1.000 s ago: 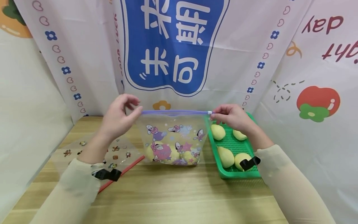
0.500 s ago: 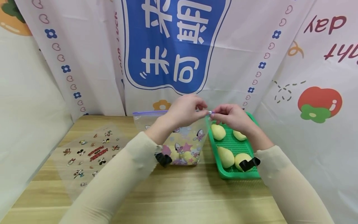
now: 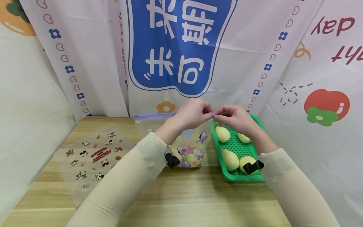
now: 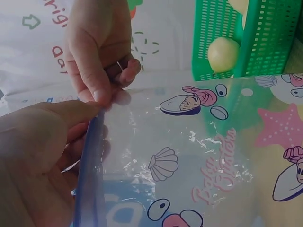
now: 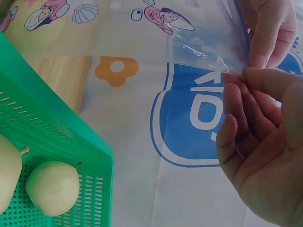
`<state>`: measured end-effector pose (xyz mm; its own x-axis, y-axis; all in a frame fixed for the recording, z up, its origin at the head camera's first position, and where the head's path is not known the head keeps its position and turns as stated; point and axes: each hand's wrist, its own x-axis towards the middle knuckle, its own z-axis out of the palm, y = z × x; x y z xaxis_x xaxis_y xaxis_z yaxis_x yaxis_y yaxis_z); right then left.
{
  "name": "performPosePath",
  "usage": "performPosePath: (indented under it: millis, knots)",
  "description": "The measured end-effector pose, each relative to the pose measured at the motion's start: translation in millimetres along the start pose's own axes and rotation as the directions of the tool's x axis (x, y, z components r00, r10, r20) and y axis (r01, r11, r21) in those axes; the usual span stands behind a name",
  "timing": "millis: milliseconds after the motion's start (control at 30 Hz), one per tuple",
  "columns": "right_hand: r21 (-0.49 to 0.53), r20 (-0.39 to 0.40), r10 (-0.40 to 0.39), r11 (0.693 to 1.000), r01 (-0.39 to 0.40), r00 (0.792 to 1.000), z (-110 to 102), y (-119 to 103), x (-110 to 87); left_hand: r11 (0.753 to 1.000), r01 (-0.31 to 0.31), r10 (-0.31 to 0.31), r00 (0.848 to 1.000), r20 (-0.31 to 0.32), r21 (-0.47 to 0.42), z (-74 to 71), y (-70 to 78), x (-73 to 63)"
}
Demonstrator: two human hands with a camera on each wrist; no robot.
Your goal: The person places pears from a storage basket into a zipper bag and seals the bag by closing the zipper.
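Note:
A clear slider storage bag with cartoon prints and a purple zip edge stands upright on the table, pale yellow fruit showing through its lower part. At the bag's top right corner my left hand pinches the zip edge between thumb and fingers; the white slider there is mostly covered. My right hand pinches the same corner from the right side. The two thumbs meet closely at the zip's end in the left wrist view, where the purple zip edge runs down past the left hand.
A green plastic basket with several yellow pears stands right of the bag, under my right hand. Another printed clear bag lies flat on the wooden table at left. Printed cloth hangs behind.
My left hand has moved right from the bag's left top corner to the right end, beside my right hand, and takes hold there. The right hand stays at its corner.

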<state>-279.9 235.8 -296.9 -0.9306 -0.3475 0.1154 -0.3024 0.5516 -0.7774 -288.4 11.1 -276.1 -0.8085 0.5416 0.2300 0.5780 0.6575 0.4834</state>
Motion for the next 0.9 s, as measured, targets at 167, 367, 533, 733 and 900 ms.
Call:
performPosePath:
  millis: [167,367,533,733,900]
  knots:
    - [-0.04,-0.006,-0.03,0.999,0.03,1.0,1.1,-3.3,-2.7,0.999,-0.014,0.014,1.0,0.013,0.029,-5.0,-3.1,-6.4]
    - [-0.079,-0.024,-0.028,0.996,0.026,0.999,0.3,-2.2,-0.9,0.999,-0.02,0.02,1.0,-0.001,0.027,-20.1,-22.8,-24.2]
    - [-0.078,-0.02,-0.03,0.997,0.029,0.999,0.3,0.3,-0.9,1.0,-0.015,0.015,1.0,0.002,-0.005,-38.7,-51.2,-48.5]
    - [-0.098,-0.027,-0.014,0.995,0.011,1.0,0.2,-0.5,-0.6,1.0,-0.01,0.01,0.999,-0.044,-0.013,-63.8,-86.4,-81.8]
    - [-0.102,-0.035,-0.014,0.995,0.011,0.999,-0.4,-1.0,-0.3,0.999,0.041,-0.043,0.996,-0.078,-0.026,-81.5,-108.4,-109.8]
